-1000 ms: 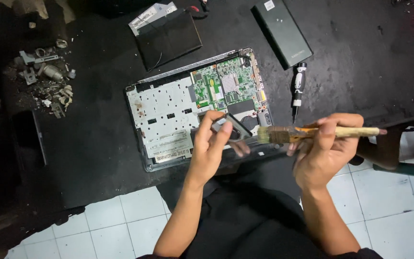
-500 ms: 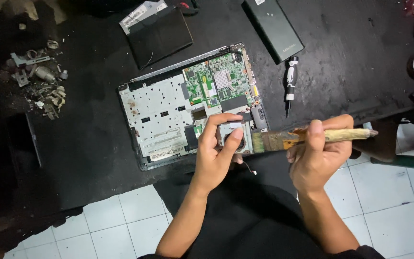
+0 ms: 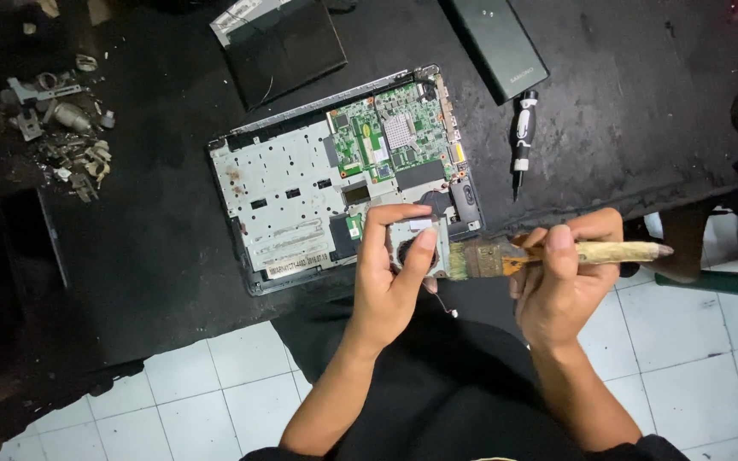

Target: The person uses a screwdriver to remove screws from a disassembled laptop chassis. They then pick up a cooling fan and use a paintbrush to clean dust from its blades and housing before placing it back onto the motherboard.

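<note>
I am gripping the small cooling fan (image 3: 413,245) in my left hand (image 3: 390,282), lifted off the opened laptop (image 3: 335,175) and held over its near edge, where a second ago my fingers were down inside the chassis. My right hand (image 3: 561,286) is clenching the worn paintbrush (image 3: 557,254), bristles now touching the fan's side (its thin wire dangling below). The screwdriver (image 3: 522,141) is lying beside the laptop.
</note>
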